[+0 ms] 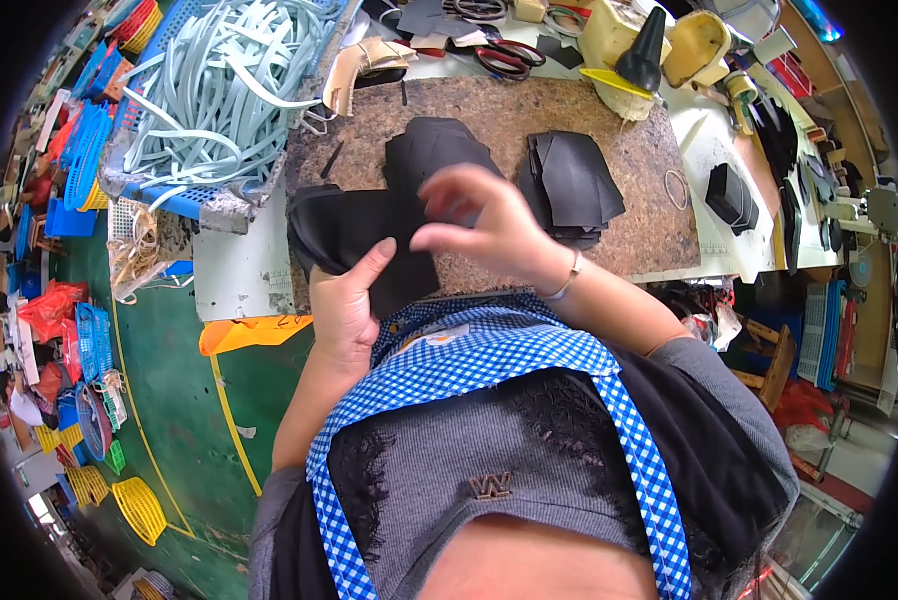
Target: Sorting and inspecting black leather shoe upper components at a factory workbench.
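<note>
My left hand (pixel 349 300) grips a stack of flat black leather-like pieces (pixel 354 225) at its near edge, the thumb lying on top and the fingers hidden underneath. The stack bends up at its left end. Over its right side hovers my right hand (pixel 484 225), slightly blurred, with thumb and fingers apart and nothing visible between them. Just beyond, another pile of black pieces (pixel 439 145) lies on the speckled brown board (pixel 629 110), partly covered by my right hand. To the right of that hand sits a separate stack of black cut pieces (pixel 574 180), fanned unevenly.
A blue basket (pixel 224 205) full of pale blue strips (pixel 224 90) stands at the left. Red-handled scissors (pixel 509 58) and a tub with a black cone (pixel 644 55) are along the back. A bundled black stack (pixel 732 198) and a ring-shaped band (pixel 676 188) lie right.
</note>
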Demonstrator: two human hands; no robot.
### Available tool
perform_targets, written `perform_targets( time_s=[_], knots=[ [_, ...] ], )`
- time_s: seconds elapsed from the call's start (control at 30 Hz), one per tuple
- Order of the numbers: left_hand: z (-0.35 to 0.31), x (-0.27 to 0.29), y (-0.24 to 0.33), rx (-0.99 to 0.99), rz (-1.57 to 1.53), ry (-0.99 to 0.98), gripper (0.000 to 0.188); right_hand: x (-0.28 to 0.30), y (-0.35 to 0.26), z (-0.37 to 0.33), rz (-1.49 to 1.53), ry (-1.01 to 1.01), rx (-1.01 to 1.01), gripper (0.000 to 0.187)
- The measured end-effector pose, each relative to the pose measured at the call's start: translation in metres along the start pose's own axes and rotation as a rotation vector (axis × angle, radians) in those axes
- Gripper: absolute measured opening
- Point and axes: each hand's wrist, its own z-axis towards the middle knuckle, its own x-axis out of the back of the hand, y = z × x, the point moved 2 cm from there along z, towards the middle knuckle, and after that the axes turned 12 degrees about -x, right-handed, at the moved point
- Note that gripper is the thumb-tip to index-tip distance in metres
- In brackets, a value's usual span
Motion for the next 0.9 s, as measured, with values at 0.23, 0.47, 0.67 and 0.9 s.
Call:
perform_targets(
  time_s=[0.23,0.47,0.67,0.9],
  knots=[
    [0.002,0.002,-0.007,0.261,-0.205,0.003,0.038,-0.003,0.0,-0.003,0.153,-0.112,-0.38,0.019],
    [0.003,0.011,-0.007,0.246,-0.051,0.045,0.038,0.037,0.017,0.029,-0.647,0.595,0.143,0.036],
    [-0.005,-0.001,-0.016,0.022,-0.074,-0.085,0.037,-0.009,0.006,-0.004,0.218,-0.209,-0.288,0.023],
    [-0.007,-0.021,-0.008,0.019,0.04,-0.035,0.035,-0.011,0.011,-0.01,0.559,-0.133,-0.292,0.018]
  ],
)
